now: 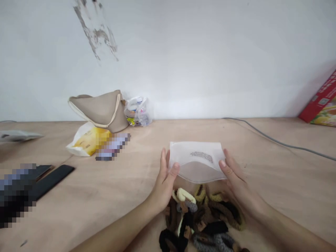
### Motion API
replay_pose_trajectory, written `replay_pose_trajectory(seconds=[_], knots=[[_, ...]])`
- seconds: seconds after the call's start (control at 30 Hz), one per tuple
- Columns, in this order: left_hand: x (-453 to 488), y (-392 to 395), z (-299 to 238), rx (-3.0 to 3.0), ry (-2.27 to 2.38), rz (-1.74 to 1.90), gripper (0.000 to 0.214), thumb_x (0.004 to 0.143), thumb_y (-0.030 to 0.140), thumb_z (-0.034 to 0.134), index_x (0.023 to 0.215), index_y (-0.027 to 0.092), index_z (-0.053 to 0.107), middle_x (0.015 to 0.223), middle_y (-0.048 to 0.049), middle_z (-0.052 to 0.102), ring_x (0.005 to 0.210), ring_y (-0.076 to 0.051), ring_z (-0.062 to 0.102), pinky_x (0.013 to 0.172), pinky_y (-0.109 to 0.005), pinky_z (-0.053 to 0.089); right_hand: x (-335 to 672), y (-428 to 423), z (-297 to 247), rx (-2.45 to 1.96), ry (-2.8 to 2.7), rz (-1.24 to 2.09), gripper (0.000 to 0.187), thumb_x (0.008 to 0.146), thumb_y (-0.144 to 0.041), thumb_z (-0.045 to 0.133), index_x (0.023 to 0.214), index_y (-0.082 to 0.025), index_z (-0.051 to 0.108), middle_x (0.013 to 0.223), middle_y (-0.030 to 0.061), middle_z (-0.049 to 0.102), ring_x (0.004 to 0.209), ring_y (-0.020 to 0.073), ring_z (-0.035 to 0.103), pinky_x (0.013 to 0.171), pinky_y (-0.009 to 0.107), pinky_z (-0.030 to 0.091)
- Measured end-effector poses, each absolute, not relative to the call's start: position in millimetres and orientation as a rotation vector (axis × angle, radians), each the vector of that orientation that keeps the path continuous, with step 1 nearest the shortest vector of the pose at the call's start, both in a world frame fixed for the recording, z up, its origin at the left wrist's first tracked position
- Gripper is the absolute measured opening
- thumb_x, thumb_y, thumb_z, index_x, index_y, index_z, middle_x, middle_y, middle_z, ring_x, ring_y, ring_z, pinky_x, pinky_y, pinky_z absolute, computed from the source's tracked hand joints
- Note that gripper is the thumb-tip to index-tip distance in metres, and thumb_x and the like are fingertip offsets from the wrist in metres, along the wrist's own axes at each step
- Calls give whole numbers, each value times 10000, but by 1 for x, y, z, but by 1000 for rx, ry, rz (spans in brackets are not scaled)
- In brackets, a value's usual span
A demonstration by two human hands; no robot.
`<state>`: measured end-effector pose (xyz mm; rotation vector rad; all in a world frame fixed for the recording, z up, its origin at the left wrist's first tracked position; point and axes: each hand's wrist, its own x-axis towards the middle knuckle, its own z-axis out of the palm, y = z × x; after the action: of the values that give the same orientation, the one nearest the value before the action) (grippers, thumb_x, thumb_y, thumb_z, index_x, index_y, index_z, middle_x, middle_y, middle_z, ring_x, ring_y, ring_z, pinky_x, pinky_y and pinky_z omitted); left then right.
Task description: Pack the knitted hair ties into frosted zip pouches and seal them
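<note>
A frosted white plastic pouch [196,159] with small dark print is held up just above the wooden table [275,182], its open mouth facing me. My left hand [164,183] pinches the pouch's left edge, thumb on the front. On the pouch's right edge my right hand [236,176] grips in the same way. Directly below the pouch, between my wrists, lies a heap of several fabric hair ties [202,218] in brown, black, grey, cream and mustard.
A beige fabric pouch [101,108], a yellow-and-white packet [85,141] and a small clear bag of items [136,112] sit at the back left by the wall. Dark flat objects [51,178] lie at the left. A grey cable [278,141] crosses the right side; a red box [321,101] leans far right.
</note>
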<state>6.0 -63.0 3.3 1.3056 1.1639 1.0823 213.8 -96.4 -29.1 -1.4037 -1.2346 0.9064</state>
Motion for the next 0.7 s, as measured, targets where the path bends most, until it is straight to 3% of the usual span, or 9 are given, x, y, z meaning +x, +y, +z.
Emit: replay_pose_trajectory(seconds=[0.1, 0.23, 0.3, 0.4, 0.57, 0.7], knots=[[8, -59, 6, 1418, 1172, 982, 1010, 791, 540, 582, 1455, 225, -111, 1553, -71, 14, 1418, -255, 61, 1140, -405, 179, 212, -92, -24, -1506, -1231, 919, 806, 829, -607, 455, 1468, -279, 89, 1507, -2, 213, 1352, 249, 233, 1058, 414, 314], [10, -52, 8, 1576, 1250, 854, 945, 793, 513, 585, 1471, 194, 9, 1549, -43, -30, 1419, -263, 8, 1154, -414, 78, 209, -83, -20, -1609, -1332, 873, 1032, 712, -572, 626, 1470, -157, 63, 1474, 105, 299, 1342, 279, 273, 1081, 453, 240], [11, -48, 8, 1658, 1276, 820, 828, 828, 483, 541, 1467, 161, 124, 1549, -45, 33, 1421, -246, 22, 1156, -396, 40, 209, -76, -22, -1628, -1388, 840, 1011, 694, -529, 649, 1467, -162, 110, 1445, 104, 360, 1322, 276, 321, 1075, 446, 252], [12, -41, 7, 1708, 1259, 792, 706, 851, 448, 508, 1433, 129, 268, 1515, -80, 232, 1401, -246, 184, 1149, -375, 140, 211, -67, -26, -1643, -1481, 794, 796, 758, -501, 571, 1430, -188, 279, 1435, 86, 382, 1299, 262, 367, 1056, 421, 291], [13, -32, 6, 1668, 1166, 847, 537, 806, 443, 574, 1274, 182, 535, 1340, -81, 528, 1272, -287, 437, 1065, -399, 332, 216, -61, -25, -1688, -1670, 685, 487, 836, -543, 464, 1203, -240, 563, 1363, 75, 483, 1330, 281, 304, 1084, 524, 127], [15, -27, 9, 1658, 1112, 882, 426, 770, 422, 610, 1127, 191, 639, 1185, -77, 651, 1144, -301, 555, 969, -395, 430, 218, -58, -22, -1690, -1807, 610, 393, 863, -564, 412, 995, -272, 639, 1249, 61, 574, 1247, 298, 416, 1050, 588, 126]])
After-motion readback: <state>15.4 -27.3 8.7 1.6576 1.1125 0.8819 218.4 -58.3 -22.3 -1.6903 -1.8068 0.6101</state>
